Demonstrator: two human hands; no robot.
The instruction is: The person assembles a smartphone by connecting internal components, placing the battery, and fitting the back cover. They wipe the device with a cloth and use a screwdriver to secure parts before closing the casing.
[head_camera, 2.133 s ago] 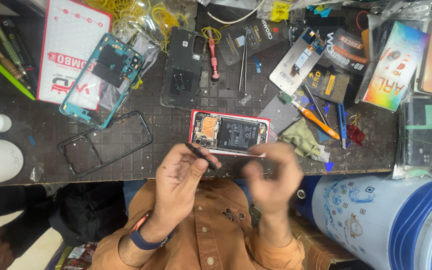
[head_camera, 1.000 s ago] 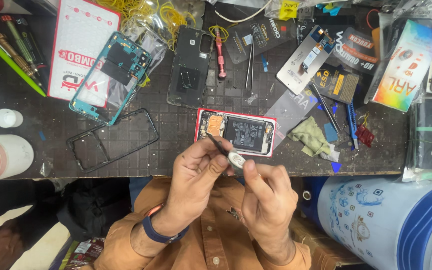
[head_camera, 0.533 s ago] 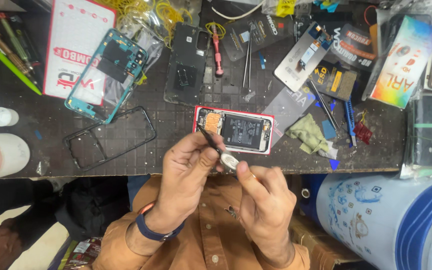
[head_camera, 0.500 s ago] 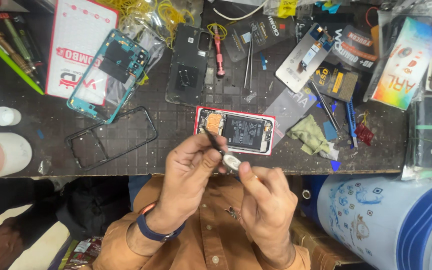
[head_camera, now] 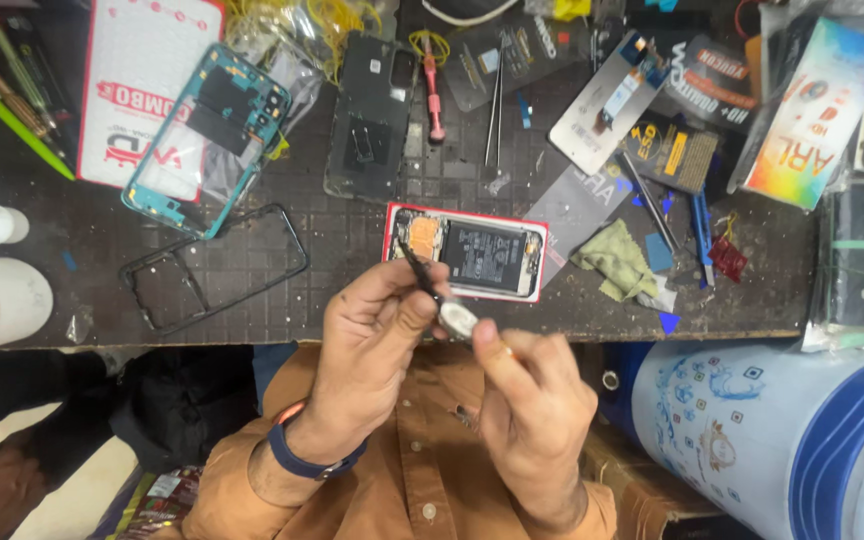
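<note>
From the head camera, your left hand (head_camera: 377, 335) is closed in a pinch around dark tweezers (head_camera: 418, 270), whose tips slant up toward eleven o'clock over the lower edge of the opened phone (head_camera: 467, 252). Your right hand (head_camera: 537, 410) sits at about four o'clock from the left one, thumb and forefinger closed tight on a small pale oval part (head_camera: 458, 321), which is held just off the table edge and right beside the left thumb (whether tweezers and part actually touch, you cannot tell from here). The phone, red-rimmed with its back off and its black battery showing, lies flat on the dark gridded work mat (head_camera: 342, 250) at twelve o'clock from your hands. At nine o'clock from the phone lies a bare black phone frame (head_camera: 214, 268); at ten o'clock, a teal phone housing (head_camera: 209, 138) rests partly on a white and red packet (head_camera: 147, 85). A dark back cover (head_camera: 372, 115) and a red-handled screwdriver (head_camera: 434, 95) lie at about eleven and twelve o'clock. At three o'clock sits a crumpled green cloth (head_camera: 617, 262), and at four o'clock a blue and white drum (head_camera: 782, 435) stands below the table.
</note>
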